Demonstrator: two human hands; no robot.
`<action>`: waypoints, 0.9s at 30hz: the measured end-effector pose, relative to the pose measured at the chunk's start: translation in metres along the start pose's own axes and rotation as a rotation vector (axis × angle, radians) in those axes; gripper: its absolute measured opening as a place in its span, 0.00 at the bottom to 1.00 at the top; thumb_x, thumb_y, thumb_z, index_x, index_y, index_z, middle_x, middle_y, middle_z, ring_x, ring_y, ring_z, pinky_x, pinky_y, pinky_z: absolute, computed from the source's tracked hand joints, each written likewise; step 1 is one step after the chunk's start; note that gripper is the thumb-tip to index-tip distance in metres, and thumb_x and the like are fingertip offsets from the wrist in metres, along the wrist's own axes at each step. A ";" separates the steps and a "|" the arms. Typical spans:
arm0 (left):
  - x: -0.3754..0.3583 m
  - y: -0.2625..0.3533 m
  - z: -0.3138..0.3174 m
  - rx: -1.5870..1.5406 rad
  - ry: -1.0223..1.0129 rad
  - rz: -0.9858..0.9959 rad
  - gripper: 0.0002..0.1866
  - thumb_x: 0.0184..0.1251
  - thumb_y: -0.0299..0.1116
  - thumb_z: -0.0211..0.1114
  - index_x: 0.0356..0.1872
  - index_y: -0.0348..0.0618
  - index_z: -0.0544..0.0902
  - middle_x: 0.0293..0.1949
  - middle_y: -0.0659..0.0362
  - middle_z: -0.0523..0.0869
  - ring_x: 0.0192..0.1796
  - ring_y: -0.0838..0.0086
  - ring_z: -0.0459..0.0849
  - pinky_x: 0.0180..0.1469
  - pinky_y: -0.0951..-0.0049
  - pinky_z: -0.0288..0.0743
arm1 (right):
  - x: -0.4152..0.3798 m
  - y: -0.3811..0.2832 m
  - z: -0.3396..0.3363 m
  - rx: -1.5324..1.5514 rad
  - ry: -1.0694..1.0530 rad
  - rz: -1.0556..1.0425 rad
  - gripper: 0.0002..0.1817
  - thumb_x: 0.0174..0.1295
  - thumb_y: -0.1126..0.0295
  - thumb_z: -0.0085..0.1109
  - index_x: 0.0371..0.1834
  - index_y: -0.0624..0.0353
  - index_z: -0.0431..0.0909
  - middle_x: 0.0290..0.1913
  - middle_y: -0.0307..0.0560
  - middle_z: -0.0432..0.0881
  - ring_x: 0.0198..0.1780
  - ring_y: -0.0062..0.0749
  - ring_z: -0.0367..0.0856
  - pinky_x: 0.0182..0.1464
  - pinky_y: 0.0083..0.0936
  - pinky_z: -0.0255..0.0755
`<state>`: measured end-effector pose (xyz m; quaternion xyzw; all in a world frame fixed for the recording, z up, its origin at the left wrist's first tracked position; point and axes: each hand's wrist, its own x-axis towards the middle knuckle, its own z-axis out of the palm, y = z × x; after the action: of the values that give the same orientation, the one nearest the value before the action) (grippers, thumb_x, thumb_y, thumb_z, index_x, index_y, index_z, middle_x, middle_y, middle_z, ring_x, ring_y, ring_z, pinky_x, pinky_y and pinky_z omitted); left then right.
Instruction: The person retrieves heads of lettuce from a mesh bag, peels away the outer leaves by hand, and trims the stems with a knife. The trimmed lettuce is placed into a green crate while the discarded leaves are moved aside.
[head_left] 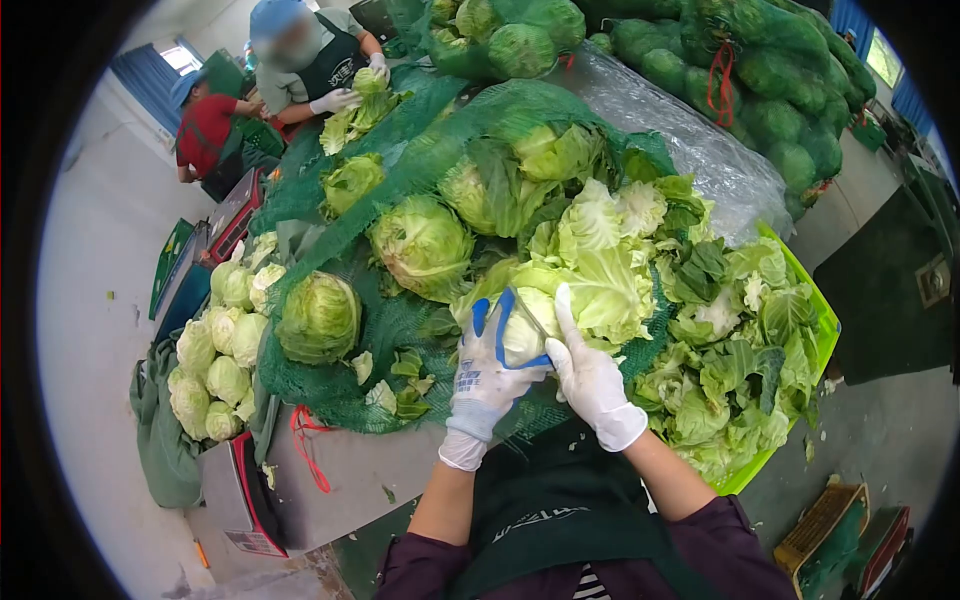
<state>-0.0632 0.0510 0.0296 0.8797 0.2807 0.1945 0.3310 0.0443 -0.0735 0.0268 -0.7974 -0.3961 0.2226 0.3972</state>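
Note:
A pale, partly trimmed cabbage (524, 336) is between my two hands at the middle of the view. My left hand (490, 365), in a white work glove with blue on its fingers, is closed round its left side. My right hand (592, 385), in a thin white glove, grips its right side with one finger pointing up along it. A thin grey edge like a blade lies across the cabbage; its handle is hidden. Loose cabbage leaves (605, 290) lie just beyond my hands. Whole cabbages (422, 248) rest on green netting (375, 400) to the left.
A bright green crate (828, 325) heaped with leaves stands at right. Pale trimmed cabbages (228, 380) are piled at left beside a red-edged scale (262, 500). Netted cabbage sacks (775, 110) lie at the back. Across the table, a person (305, 65) handles a cabbage; another stands behind.

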 end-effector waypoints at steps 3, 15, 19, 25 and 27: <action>0.002 0.002 0.001 0.019 0.039 0.010 0.52 0.33 0.41 0.80 0.68 0.48 0.64 0.63 0.41 0.67 0.65 0.48 0.66 0.65 0.54 0.63 | 0.000 -0.006 0.004 -0.137 0.109 -0.046 0.36 0.72 0.55 0.41 0.77 0.49 0.38 0.22 0.60 0.79 0.22 0.56 0.78 0.28 0.43 0.72; 0.009 0.003 0.002 0.004 0.126 0.027 0.47 0.38 0.43 0.79 0.64 0.42 0.68 0.55 0.46 0.73 0.57 0.53 0.74 0.59 0.61 0.71 | 0.045 0.018 -0.013 0.278 0.153 0.065 0.20 0.69 0.52 0.49 0.62 0.40 0.74 0.29 0.50 0.84 0.20 0.35 0.79 0.28 0.29 0.73; -0.008 -0.003 0.007 -0.108 0.150 0.075 0.46 0.38 0.37 0.80 0.64 0.42 0.68 0.58 0.49 0.70 0.59 0.58 0.72 0.62 0.61 0.69 | 0.073 0.070 -0.027 0.403 0.193 0.308 0.21 0.69 0.51 0.50 0.58 0.48 0.78 0.37 0.48 0.86 0.24 0.27 0.81 0.31 0.24 0.74; -0.014 -0.016 0.008 -0.277 0.143 0.068 0.49 0.35 0.40 0.82 0.66 0.48 0.69 0.66 0.44 0.62 0.67 0.51 0.64 0.67 0.57 0.64 | 0.047 -0.003 -0.017 -0.092 0.328 0.001 0.36 0.61 0.40 0.53 0.64 0.55 0.71 0.46 0.62 0.82 0.50 0.52 0.81 0.51 0.40 0.73; -0.016 -0.014 0.013 -0.166 0.111 0.115 0.49 0.35 0.43 0.82 0.65 0.48 0.69 0.67 0.43 0.61 0.66 0.48 0.65 0.66 0.55 0.64 | 0.058 0.007 -0.004 -0.138 0.161 -0.004 0.29 0.60 0.45 0.55 0.55 0.57 0.77 0.41 0.63 0.83 0.44 0.55 0.81 0.47 0.43 0.74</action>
<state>-0.0739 0.0435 0.0086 0.8518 0.2306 0.2844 0.3748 0.0843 -0.0315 0.0209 -0.8373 -0.3791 0.1291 0.3721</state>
